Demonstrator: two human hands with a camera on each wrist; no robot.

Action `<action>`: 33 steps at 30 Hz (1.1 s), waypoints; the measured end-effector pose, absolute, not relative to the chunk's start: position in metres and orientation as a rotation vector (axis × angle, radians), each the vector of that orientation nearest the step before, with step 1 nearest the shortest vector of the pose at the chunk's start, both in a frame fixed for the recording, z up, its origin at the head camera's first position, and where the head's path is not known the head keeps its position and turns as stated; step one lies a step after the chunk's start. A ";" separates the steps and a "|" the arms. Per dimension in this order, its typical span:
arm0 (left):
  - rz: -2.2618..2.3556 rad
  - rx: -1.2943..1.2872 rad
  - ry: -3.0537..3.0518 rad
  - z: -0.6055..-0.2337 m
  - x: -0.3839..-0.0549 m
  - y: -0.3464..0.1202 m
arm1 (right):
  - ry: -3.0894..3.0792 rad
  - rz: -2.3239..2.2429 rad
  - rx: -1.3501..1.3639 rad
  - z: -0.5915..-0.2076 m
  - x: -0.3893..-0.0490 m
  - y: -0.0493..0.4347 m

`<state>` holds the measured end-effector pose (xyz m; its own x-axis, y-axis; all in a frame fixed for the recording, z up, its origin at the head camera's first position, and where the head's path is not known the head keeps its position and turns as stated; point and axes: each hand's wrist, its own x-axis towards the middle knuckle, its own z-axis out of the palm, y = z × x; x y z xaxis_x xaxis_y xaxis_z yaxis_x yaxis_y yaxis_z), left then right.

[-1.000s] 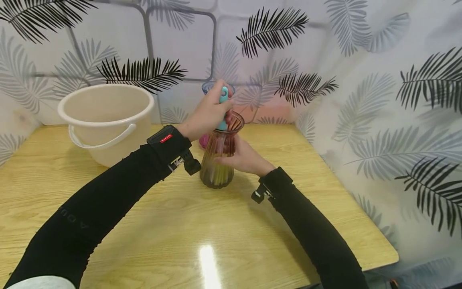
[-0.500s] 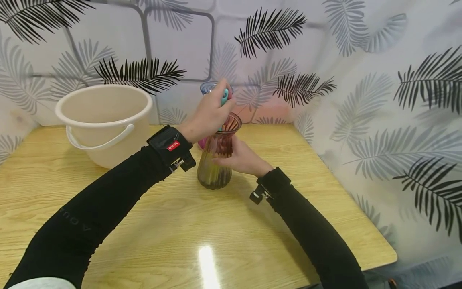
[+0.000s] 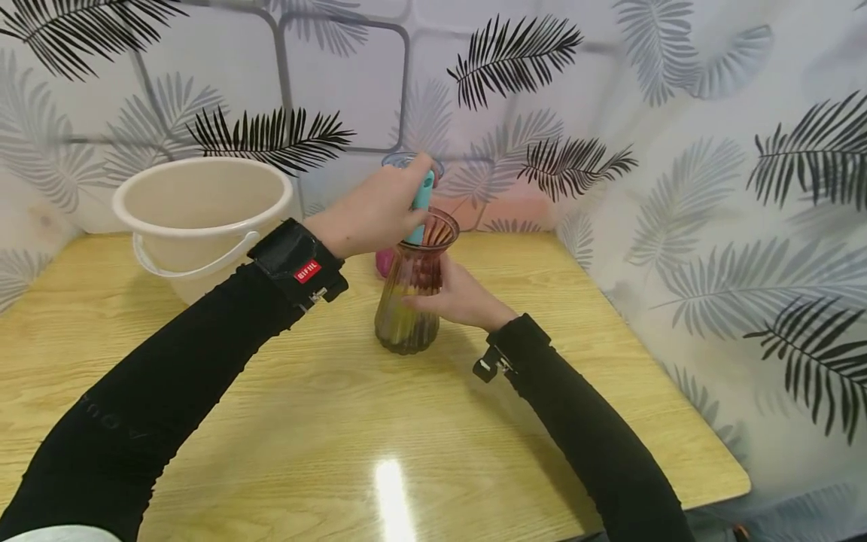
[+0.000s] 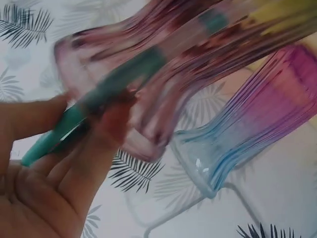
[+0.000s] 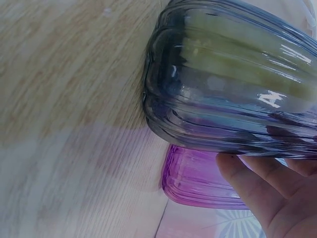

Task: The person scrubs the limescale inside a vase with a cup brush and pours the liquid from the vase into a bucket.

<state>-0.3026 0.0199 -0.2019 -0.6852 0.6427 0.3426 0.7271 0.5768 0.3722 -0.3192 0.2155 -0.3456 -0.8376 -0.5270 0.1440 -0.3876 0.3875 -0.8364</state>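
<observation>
A ribbed glass vase (image 3: pixel 409 309), reddish at its flared rim and grey toward the base, stands upright on the table. Inside it is a bottle brush with a teal handle (image 3: pixel 422 199) and a yellow, sponge-like head (image 5: pixel 233 59). My left hand (image 3: pixel 379 203) holds the brush handle above the vase's mouth. Low on the vase's right side, my right hand (image 3: pixel 467 297) grips the glass, its thumb across the front. In the left wrist view, the teal handle (image 4: pixel 119 82) passes between thumb and fingers into the vase's mouth.
Behind the held vase stands a second glass vase (image 4: pixel 247 124), blue at the rim and pink below. A cream bucket (image 3: pixel 203 196) with a white handle is at the left. Leaf-patterned sheeting (image 3: pixel 515 68) borders the wooden table (image 3: pixel 305 421) at back and right.
My left wrist has shifted left and turned, and the brush handle leans at a different angle, with more of it showing. The vase and my right hand stay nearly in place.
</observation>
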 end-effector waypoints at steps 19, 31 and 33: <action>-1.018 -0.979 -2.501 -0.219 -0.300 0.029 | 2.544 -1.402 -0.833 -0.345 -0.319 0.216; -0.797 -1.080 -2.694 -0.195 -0.295 0.024 | 2.526 -1.417 -0.845 -0.345 -0.319 0.216; -0.782 -1.055 -2.689 -0.197 -0.295 0.023 | 2.541 -1.396 -0.827 -0.345 -0.319 0.216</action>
<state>-0.2954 0.0230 -0.1970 -0.7416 0.5915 0.3167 0.6690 0.6168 0.4147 -0.3188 0.2155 -0.3448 -0.8421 -0.5189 0.1471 -0.4025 0.4230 -0.8119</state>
